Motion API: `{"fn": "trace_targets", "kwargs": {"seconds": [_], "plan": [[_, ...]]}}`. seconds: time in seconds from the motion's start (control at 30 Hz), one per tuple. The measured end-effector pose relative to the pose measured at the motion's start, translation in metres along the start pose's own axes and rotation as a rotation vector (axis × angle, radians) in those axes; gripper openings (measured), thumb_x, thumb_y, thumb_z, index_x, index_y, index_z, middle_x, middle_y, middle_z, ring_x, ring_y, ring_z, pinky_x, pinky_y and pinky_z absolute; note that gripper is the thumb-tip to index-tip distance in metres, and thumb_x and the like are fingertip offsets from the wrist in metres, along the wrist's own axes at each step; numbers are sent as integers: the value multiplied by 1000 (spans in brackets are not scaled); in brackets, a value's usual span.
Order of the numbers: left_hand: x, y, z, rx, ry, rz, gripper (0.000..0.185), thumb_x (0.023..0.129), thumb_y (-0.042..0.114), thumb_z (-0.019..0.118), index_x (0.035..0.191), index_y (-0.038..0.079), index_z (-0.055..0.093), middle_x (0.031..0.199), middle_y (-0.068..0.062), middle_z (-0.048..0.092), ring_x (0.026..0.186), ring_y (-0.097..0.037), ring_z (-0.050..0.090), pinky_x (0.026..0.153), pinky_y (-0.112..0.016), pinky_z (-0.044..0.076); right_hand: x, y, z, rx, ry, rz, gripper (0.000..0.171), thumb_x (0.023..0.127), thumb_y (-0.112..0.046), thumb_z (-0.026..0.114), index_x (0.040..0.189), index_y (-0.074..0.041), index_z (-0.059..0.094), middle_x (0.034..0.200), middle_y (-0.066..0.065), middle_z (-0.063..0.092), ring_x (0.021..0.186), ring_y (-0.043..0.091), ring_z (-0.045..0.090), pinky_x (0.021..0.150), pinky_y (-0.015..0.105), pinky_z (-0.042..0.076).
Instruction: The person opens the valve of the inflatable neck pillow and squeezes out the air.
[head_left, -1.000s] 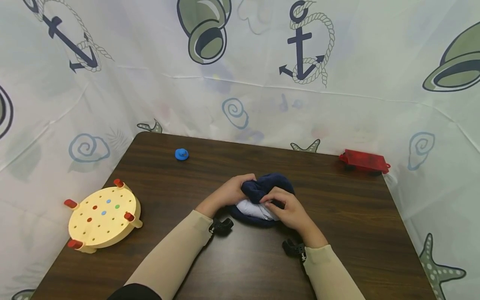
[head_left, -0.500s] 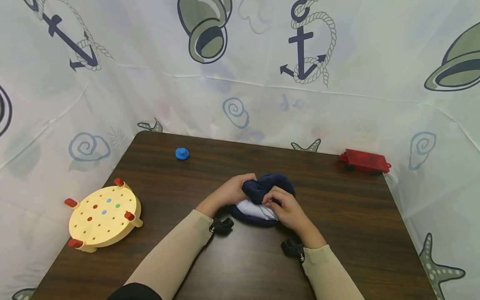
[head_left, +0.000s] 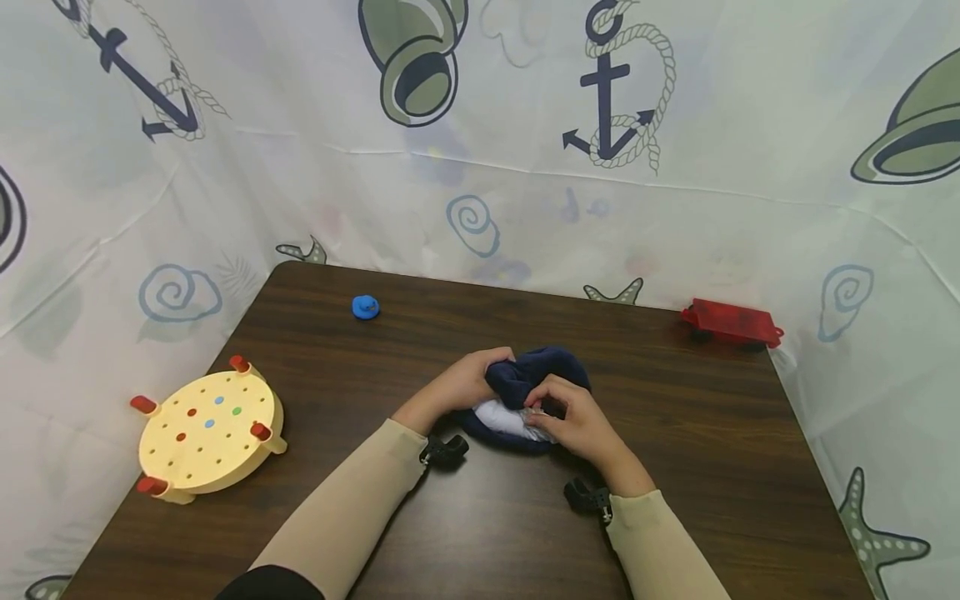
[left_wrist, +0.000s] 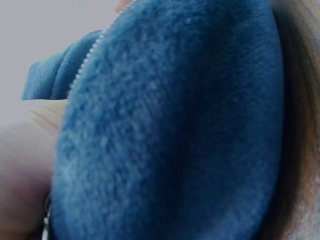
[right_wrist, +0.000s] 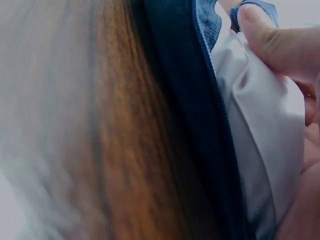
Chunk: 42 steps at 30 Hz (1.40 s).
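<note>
the navy fleece pouch (head_left: 543, 371) lies mid-table, well clear of every edge of the brown table (head_left: 712, 467). the left hand (head_left: 465, 385) grips its folded flap; the right hand (head_left: 573, 421) pinches the white lining (head_left: 501, 414). bare wood surrounds it; peg board (head_left: 206, 429), blue piece (head_left: 365, 307) and red toy (head_left: 731, 322) sit well apart.

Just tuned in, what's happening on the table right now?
A person has both hands on a dark blue fleece pouch at the middle of the wooden table. The left hand grips its folded-over edge, while the right hand pinches the white lining showing at the zipper opening.
</note>
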<state>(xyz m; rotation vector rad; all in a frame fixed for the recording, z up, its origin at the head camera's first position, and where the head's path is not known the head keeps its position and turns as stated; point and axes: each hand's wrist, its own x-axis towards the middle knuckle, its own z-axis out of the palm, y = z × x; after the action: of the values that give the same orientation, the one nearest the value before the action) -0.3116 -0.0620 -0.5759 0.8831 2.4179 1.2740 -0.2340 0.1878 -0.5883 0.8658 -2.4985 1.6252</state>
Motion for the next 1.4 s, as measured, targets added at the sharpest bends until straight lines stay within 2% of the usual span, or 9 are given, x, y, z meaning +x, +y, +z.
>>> {"fn": "trace_targets", "kwargs": {"seconds": [0.1, 0.2, 0.3, 0.73, 0.97, 1.03, 1.2, 1.3, 1.4], "plan": [[-1, 2, -1, -1, -10, 1, 26, 97, 20, 80, 119, 27, 68, 118, -1, 74, 106, -21, 67, 95, -41, 53, 0, 0, 1, -27, 27, 3, 21, 91, -2, 87, 100, -18, 77, 97, -2, 70, 92, 12, 67, 86, 21, 57], [-1, 3, -1, 11, -50, 21, 52, 102, 22, 77, 149, 35, 60, 149, -2, 67, 132, -26, 66, 110, -49, 52, 1, 0, 3, -39, 56, -12, 21, 90, 0, 87, 97, -17, 77, 94, -2, 71, 91, 13, 68, 86, 22, 57], [-1, 3, -2, 19, -98, 30, 66, 105, 23, 73, 164, 35, 48, 163, -3, 58, 147, -28, 58, 120, -52, 47, 1, 1, 4, -41, 82, -35, 20, 89, 1, 87, 95, -16, 77, 92, 0, 72, 89, 15, 68, 86, 21, 56], [1, 8, -3, 32, -99, -15, 36, 106, 21, 70, 142, 24, 69, 142, -7, 72, 132, -28, 67, 115, -50, 52, 2, 3, 5, -27, 132, -69, 24, 85, 8, 87, 92, -13, 77, 90, 5, 73, 89, 21, 68, 86, 19, 53], [3, 0, -1, 94, -98, 70, 25, 102, 21, 75, 127, 19, 70, 126, -9, 67, 116, -27, 64, 104, -46, 53, 0, 5, 3, -15, 92, -29, 21, 90, 4, 84, 94, -16, 76, 92, 3, 74, 90, 14, 68, 87, 21, 55], [1, 0, -2, 121, -110, 78, 34, 100, 24, 78, 133, 20, 68, 143, -11, 58, 127, -33, 58, 109, -54, 49, -1, 7, 3, -1, 77, -10, 20, 92, 3, 83, 94, -16, 76, 92, 3, 74, 90, 13, 68, 88, 22, 55], [-8, 10, -7, 125, -232, -42, 91, 87, 38, 94, 164, 28, 47, 176, -5, 30, 143, -38, 39, 117, -69, 38, -1, 10, 2, -4, 63, 32, 22, 93, 4, 80, 94, -17, 76, 93, 5, 74, 93, 12, 67, 91, 23, 54], [-10, 11, -7, 165, -278, -94, 122, 73, 48, 102, 171, 29, 33, 174, -4, 36, 139, -33, 40, 118, -63, 40, -1, 10, 3, -5, 75, 45, 23, 92, 5, 80, 94, -17, 76, 94, 6, 74, 94, 12, 67, 91, 23, 53], [-9, 12, -3, 207, -249, -68, 120, 70, 47, 104, 168, 29, 36, 167, -4, 46, 135, -32, 45, 115, -61, 40, -1, 9, 3, 2, 104, 39, 22, 91, 6, 80, 93, -16, 76, 94, 8, 74, 94, 12, 66, 90, 22, 53]]}}
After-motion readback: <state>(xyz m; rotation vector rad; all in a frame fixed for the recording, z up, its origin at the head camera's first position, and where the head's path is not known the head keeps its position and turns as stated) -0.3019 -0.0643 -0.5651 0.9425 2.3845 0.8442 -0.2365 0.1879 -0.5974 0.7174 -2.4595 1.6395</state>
